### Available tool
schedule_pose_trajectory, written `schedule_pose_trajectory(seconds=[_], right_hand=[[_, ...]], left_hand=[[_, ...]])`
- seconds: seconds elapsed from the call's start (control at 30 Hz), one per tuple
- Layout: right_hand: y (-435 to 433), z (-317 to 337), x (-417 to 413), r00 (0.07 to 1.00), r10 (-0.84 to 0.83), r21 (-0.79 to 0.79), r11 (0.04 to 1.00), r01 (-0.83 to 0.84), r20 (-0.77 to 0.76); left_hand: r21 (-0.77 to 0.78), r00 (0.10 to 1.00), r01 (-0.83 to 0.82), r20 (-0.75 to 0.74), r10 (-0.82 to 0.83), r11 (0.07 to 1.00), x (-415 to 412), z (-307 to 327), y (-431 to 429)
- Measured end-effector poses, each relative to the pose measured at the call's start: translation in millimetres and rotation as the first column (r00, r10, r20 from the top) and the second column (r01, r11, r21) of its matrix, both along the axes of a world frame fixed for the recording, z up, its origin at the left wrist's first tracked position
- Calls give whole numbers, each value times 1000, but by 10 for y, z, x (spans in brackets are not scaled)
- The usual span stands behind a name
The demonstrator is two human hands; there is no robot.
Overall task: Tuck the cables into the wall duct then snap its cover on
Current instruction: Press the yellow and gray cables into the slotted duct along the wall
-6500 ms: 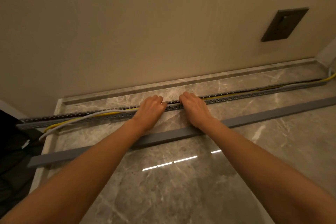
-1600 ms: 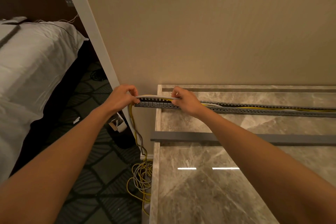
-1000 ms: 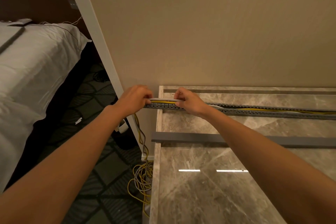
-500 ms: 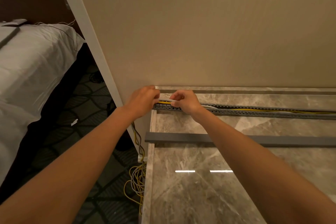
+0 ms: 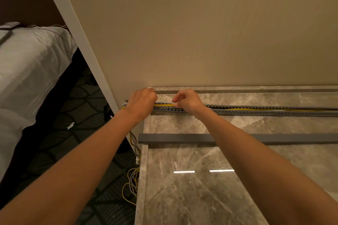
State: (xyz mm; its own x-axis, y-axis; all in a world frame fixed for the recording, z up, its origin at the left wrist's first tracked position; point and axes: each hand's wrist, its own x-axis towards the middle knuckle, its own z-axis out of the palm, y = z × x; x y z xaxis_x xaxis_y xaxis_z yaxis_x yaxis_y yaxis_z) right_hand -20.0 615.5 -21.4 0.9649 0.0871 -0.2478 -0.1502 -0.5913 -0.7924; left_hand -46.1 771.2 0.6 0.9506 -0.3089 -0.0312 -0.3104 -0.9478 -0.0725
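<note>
Grey slotted plastic duct lies along the polished marble bench, near the beige wall. Its right end is cut off by the frame. Yellow cable sits in the channel, and a pale cable rides on top between the hands. Right hand: thumb and forefinger pinched on the pale cable. Left hand: fingers curled over the duct's left end, tips hidden, can't tell what they grip. Flat grey cover strip lies loose on the bench, apart from the duct, partly behind the right forearm. Cable slack drops off the bench edge into a coil on the floor. Its upper run is hidden by the left forearm.
</note>
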Motion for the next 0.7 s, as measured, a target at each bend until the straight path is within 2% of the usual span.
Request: schedule_pose_trajectory(seconds=[0.17, 0.27, 0.4, 0.47, 0.7], right_hand=[[-3, -17, -23, 999, -33, 53, 998, 33, -5], [-76, 6, -95, 998, 25, 40, 999, -27, 55], [-258, 69, -100, 994, 78, -79, 994, -72, 76], [-360, 75, -68, 998, 35, -119, 993, -28, 56], [-418, 1, -49, 992, -102, -19, 995, 101, -70]], left_hand=[[-33, 996, 86, 31, -85, 996, -16, -57, -77], [-48, 996, 75, 59, -72, 996, -82, -71, -143], [18, 996, 65, 55, -66, 998, -60, -9, -263], [10, 995, 81, 62, -81, 997, -65, -9, -387], [-48, 994, 89, 66, -85, 995, -69, -88, -582]])
